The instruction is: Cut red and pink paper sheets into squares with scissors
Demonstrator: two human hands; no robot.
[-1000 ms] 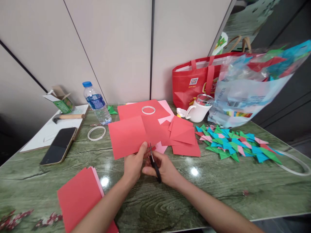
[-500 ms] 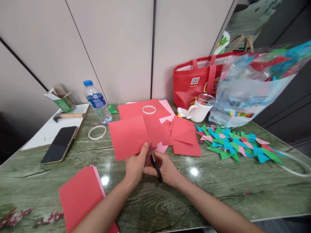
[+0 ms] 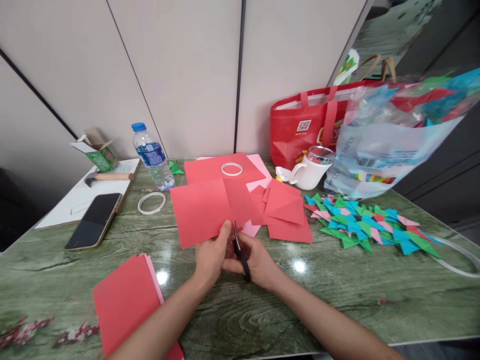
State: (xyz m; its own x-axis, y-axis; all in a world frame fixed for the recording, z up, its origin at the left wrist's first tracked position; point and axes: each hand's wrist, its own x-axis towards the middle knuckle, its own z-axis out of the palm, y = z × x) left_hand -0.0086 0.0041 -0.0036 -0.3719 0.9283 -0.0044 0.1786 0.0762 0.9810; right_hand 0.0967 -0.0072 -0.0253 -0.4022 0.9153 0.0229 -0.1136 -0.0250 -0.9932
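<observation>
My left hand [image 3: 210, 257] pinches a sheet of red paper [image 3: 200, 212] near its lower right corner, thumb on top. The sheet is raised above the table and has a crease toward its right side. In my right hand [image 3: 258, 261] is a pair of scissors [image 3: 243, 260] with black handles. Their blades point away from me at the lower edge of the paper, close to my left thumb. Whether the blades are in the paper I cannot tell. Cut red pieces [image 3: 285, 205] lie just beyond, on the right, with some pink paper under them.
A stack of red and pink paper [image 3: 125, 300] lies front left. Around stand a phone [image 3: 93, 220], a hammer [image 3: 112, 176], a water bottle [image 3: 153, 157], tape rings [image 3: 151, 203], a white mug [image 3: 313, 172], folded paper pieces [image 3: 360, 222], a red bag [image 3: 288, 132] and a plastic bag [image 3: 375, 160].
The whole view has shifted slightly, so things appear a little further right. My hands, the scissors and the red sheet keep nearly the same pose.
</observation>
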